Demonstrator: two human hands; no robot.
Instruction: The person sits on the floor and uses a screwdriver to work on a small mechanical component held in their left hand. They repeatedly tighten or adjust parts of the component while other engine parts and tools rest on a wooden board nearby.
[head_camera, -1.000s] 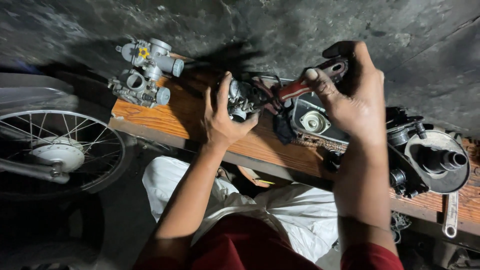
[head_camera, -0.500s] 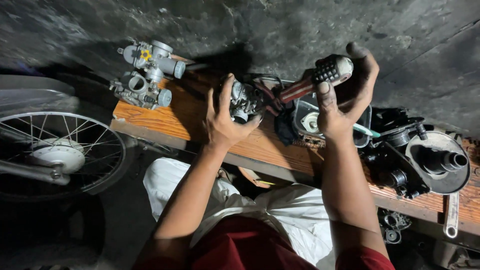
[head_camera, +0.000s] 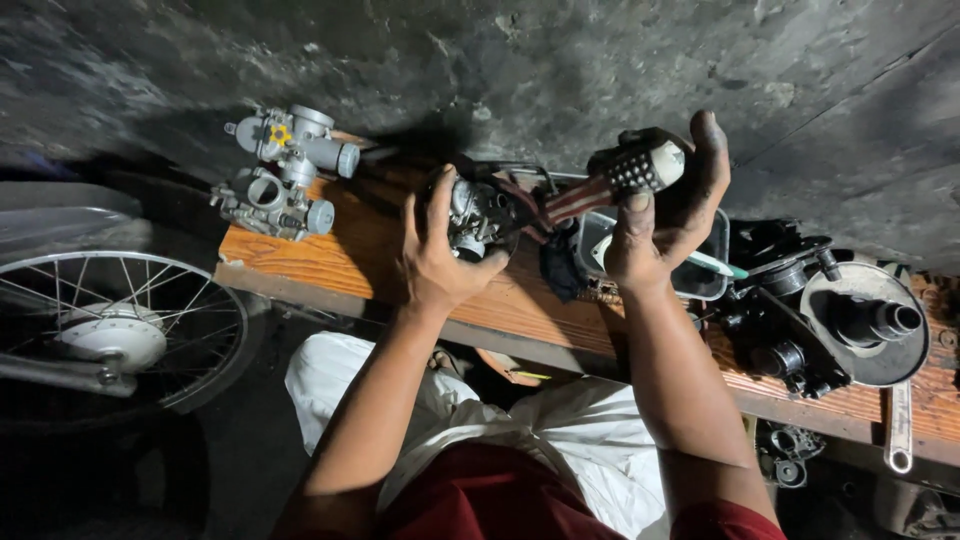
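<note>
- A dark, rough concrete wall (head_camera: 560, 70) fills the top of the view, behind everything else.
- A long wooden bench (head_camera: 330, 255) runs from the left down toward the right, its orange-brown top crowded with engine parts.
- A spoked motorcycle wheel (head_camera: 120, 330) stands at the far left, just beside the bench end and lower than it.
- A round metal clutch-like disc (head_camera: 868, 322) with a dark centre hub lies on the right part of the bench, next to a clump of black engine parts (head_camera: 775, 330).
- Two silver carburetors (head_camera: 285, 175) sit at the left end of the bench, one behind the other, well apart from both hands.
- The left hand (head_camera: 435, 255) is closed around a small carburetor (head_camera: 478, 215), held above the middle of the bench with fingers curled over its left side.
- The right hand (head_camera: 665, 215) holds a screwdriver (head_camera: 625, 175) by its black studded handle, palm half open, thumb pressing the grip; the reddish shaft points left to the carburetor.
- A wrench (head_camera: 898, 425) lies at the bench's right edge.
</note>
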